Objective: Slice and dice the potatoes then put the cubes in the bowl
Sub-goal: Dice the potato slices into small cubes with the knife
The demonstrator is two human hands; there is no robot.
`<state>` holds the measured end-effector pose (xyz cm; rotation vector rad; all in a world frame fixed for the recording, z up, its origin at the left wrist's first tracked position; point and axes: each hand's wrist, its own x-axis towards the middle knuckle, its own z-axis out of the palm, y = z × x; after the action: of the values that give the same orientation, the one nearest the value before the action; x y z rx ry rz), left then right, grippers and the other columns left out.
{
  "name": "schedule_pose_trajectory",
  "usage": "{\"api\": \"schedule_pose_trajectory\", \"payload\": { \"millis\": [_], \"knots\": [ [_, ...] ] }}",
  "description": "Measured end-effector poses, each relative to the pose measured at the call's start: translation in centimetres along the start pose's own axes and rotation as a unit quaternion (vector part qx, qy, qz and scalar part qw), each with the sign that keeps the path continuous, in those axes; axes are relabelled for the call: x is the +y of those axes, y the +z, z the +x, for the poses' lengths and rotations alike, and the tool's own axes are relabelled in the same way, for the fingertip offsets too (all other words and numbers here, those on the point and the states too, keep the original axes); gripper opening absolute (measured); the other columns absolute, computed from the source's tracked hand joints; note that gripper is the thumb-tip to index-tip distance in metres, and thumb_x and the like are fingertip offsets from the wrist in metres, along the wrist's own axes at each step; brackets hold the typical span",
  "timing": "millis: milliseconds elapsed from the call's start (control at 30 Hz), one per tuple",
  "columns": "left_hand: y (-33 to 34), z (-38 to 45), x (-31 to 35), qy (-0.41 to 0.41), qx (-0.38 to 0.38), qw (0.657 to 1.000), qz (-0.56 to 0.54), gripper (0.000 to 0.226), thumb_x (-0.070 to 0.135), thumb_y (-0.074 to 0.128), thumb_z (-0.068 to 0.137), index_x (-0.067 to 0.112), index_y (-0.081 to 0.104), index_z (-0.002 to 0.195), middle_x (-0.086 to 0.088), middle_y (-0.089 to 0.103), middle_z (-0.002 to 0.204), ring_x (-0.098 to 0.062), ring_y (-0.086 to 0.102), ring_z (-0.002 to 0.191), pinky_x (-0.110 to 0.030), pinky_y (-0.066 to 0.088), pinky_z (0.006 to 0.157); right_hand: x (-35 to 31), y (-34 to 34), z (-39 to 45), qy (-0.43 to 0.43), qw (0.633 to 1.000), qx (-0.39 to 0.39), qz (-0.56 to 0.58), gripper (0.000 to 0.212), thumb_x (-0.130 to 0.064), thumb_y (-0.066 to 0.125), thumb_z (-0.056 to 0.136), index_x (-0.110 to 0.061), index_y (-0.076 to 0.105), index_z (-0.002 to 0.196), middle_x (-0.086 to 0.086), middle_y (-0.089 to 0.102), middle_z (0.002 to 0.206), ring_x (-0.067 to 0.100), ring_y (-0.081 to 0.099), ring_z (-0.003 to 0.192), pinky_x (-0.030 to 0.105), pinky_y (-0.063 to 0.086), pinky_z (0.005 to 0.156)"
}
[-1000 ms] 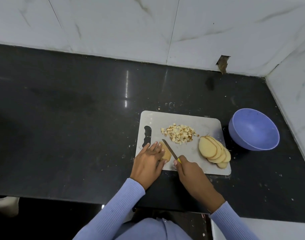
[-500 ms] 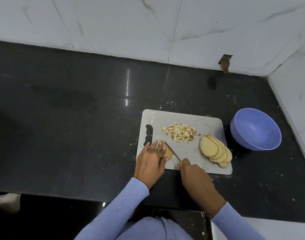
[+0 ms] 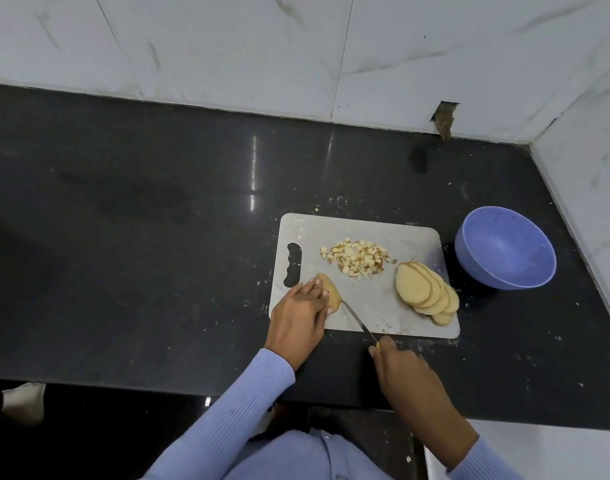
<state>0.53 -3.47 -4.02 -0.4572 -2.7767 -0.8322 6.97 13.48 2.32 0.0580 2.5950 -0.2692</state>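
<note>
A grey cutting board (image 3: pixel 411 244) lies on the black counter. My left hand (image 3: pixel 302 315) holds down a potato piece (image 3: pixel 331 292) at the board's near left, fingers laid over it. My right hand (image 3: pixel 405 374) grips a yellow-handled knife (image 3: pixel 357 320); its blade tip meets the potato piece's near right edge. A heap of small potato cubes (image 3: pixel 357 259) sits mid-board. Several overlapping potato slices (image 3: pixel 426 294) lie at the board's right end. A blue-purple bowl (image 3: pixel 504 258) stands right of the board with nothing visible inside.
The black counter (image 3: pixel 141 237) stretches far to the left. White marble walls (image 3: pixel 227 46) close the back and the right side. Small potato crumbs dot the counter around the board. The counter's front edge runs just below my hands.
My right hand has drawn the knife back toward me, so the blade now trails off the potato piece's near side. My left hand stays on the piece.
</note>
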Motion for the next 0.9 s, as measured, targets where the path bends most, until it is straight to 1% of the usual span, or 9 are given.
{"api": "schedule_pose_trajectory", "payload": {
  "millis": [100, 200, 233, 333, 400, 500, 600, 767, 900],
  "knots": [
    [-0.2, 0.0, 0.2, -0.013, -0.006, 1.0, 0.008, 0.023, 0.022, 0.062, 0.078, 0.01, 0.076, 0.091, -0.011, 0.069, 0.109, -0.021, 0.065, 0.106, -0.034, 0.039, 0.098, -0.1, -0.3, 0.5, -0.004, 1.0, 0.025, 0.017, 0.031, -0.039, 0.022, 0.103, -0.015, 0.042, 0.106, 0.003, 0.056, 0.087, 0.025, 0.058, 0.084, 0.034, 0.04, 0.068],
    [-0.4, -0.1, 0.2, -0.011, -0.013, 1.0, 0.022, 0.026, 0.025, 0.061, 0.079, 0.009, 0.075, 0.095, -0.011, 0.069, 0.111, -0.021, 0.063, 0.109, -0.035, 0.037, 0.101, 0.1, -0.8, 0.7, -0.014, 0.999, 0.041, 0.03, 0.028, -0.039, 0.022, 0.103, -0.017, 0.04, 0.099, -0.003, 0.048, 0.076, 0.021, 0.051, 0.072, 0.034, 0.039, 0.065],
    [-0.4, -0.2, 0.1, -0.007, -0.009, 1.0, 0.024, 0.024, 0.024, 0.064, 0.079, 0.009, 0.075, 0.095, -0.011, 0.069, 0.111, -0.021, 0.063, 0.109, -0.036, 0.037, 0.101, 0.2, -0.9, 0.7, -0.017, 0.998, 0.038, 0.042, 0.028, -0.039, 0.023, 0.103, -0.018, 0.04, 0.098, -0.005, 0.047, 0.074, 0.019, 0.051, 0.071, 0.035, 0.041, 0.066],
    [-0.4, -0.3, 0.0, -0.001, 0.0, 1.0, 0.014, 0.022, 0.015, 0.079, 0.075, 0.009, 0.074, 0.096, -0.012, 0.069, 0.11, -0.024, 0.064, 0.107, -0.038, 0.041, 0.098, 0.3, -1.1, 0.6, -0.022, 0.996, 0.039, 0.08, 0.031, -0.041, 0.024, 0.103, -0.019, 0.046, 0.098, -0.003, 0.054, 0.078, 0.017, 0.057, 0.074, 0.036, 0.048, 0.071],
    [-0.3, -0.3, 0.1, -0.002, 0.001, 1.0, 0.008, 0.024, 0.012, 0.081, 0.073, 0.008, 0.075, 0.096, -0.012, 0.069, 0.11, -0.024, 0.065, 0.106, -0.038, 0.042, 0.096, 0.1, -1.3, 1.0, -0.03, 0.994, 0.047, 0.094, 0.032, -0.042, 0.024, 0.102, -0.02, 0.046, 0.096, -0.002, 0.056, 0.077, 0.015, 0.057, 0.071, 0.035, 0.049, 0.069],
    [-0.3, -0.4, 0.3, -0.004, 0.008, 1.0, 0.003, 0.024, 0.01, 0.081, 0.072, 0.007, 0.075, 0.095, -0.013, 0.069, 0.108, -0.025, 0.066, 0.103, -0.037, 0.042, 0.095, -0.6, -1.6, 1.8, -0.039, 0.994, 0.051, 0.091, 0.032, -0.042, 0.024, 0.102, -0.02, 0.046, 0.097, -0.001, 0.057, 0.077, 0.015, 0.057, 0.071, 0.033, 0.048, 0.067],
    [-0.4, -0.4, 0.3, -0.009, 0.015, 1.0, -0.007, 0.025, 0.01, 0.082, 0.071, 0.007, 0.075, 0.095, -0.013, 0.069, 0.107, -0.024, 0.067, 0.101, -0.037, 0.042, 0.095, -1.1, -1.6, 2.2, -0.041, 0.995, 0.05, 0.079, 0.033, -0.042, 0.024, 0.102, -0.019, 0.047, 0.099, 0.001, 0.058, 0.08, 0.017, 0.058, 0.074, 0.035, 0.049, 0.07],
    [-0.3, -0.2, 0.3, -0.021, 0.003, 1.0, -0.01, 0.024, 0.012, 0.081, 0.072, 0.005, 0.075, 0.094, -0.013, 0.069, 0.108, -0.025, 0.066, 0.104, -0.038, 0.042, 0.095, -1.5, -1.5, 2.9, -0.05, 0.995, 0.066, 0.056, 0.032, -0.041, 0.023, 0.103, -0.017, 0.045, 0.098, -0.002, 0.05, 0.075, 0.018, 0.052, 0.071, 0.03, 0.036, 0.06],
    [-0.4, -0.2, 0.1, -0.008, 0.003, 1.0, 0.002, 0.02, 0.014, 0.079, 0.072, 0.007, 0.076, 0.091, -0.012, 0.07, 0.108, -0.026, 0.065, 0.106, -0.041, 0.043, 0.096, -1.5, -1.5, 3.5, -0.038, 0.996, 0.072, 0.043, 0.035, -0.04, 0.022, 0.103, -0.016, 0.048, 0.104, 0.002, 0.056, 0.083, 0.019, 0.057, 0.076, 0.031, 0.04, 0.063]
  ]
}}
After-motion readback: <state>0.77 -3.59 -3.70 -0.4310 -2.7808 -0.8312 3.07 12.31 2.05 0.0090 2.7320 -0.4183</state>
